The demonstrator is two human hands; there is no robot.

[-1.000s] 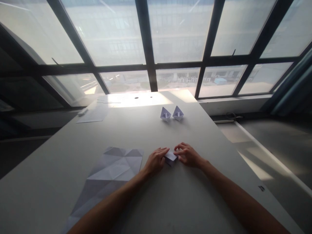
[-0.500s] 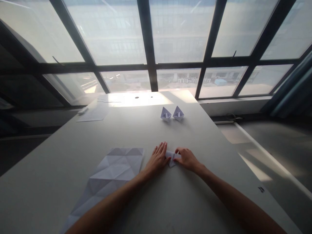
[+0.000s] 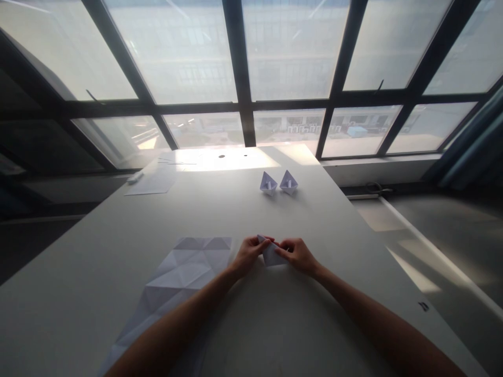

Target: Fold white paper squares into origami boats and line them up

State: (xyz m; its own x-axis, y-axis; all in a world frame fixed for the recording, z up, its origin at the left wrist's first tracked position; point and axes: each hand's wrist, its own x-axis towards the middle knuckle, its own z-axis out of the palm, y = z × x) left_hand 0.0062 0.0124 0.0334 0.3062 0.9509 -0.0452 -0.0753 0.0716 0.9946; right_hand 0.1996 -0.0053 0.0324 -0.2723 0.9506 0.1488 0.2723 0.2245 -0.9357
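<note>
A small folded piece of white paper is held between my two hands over the table. My left hand pinches its upper left corner, the thumb lying across the front. My right hand grips the right side, with the fingers curled behind the paper. Left of my hands a large creased sheet of paper lies flat, partly covered by my left forearm. Beyond my hands stand two folded paper boats side by side.
The white table reaches to the window wall. At its far left lie flat paper sheets and a small white object. A small dark mark sits near the right edge. A blue curtain hangs at right.
My left hand was spread flat, pressing the folded paper on the table. Now both hands have the paper pinched, raised and turned, with a different face showing.
</note>
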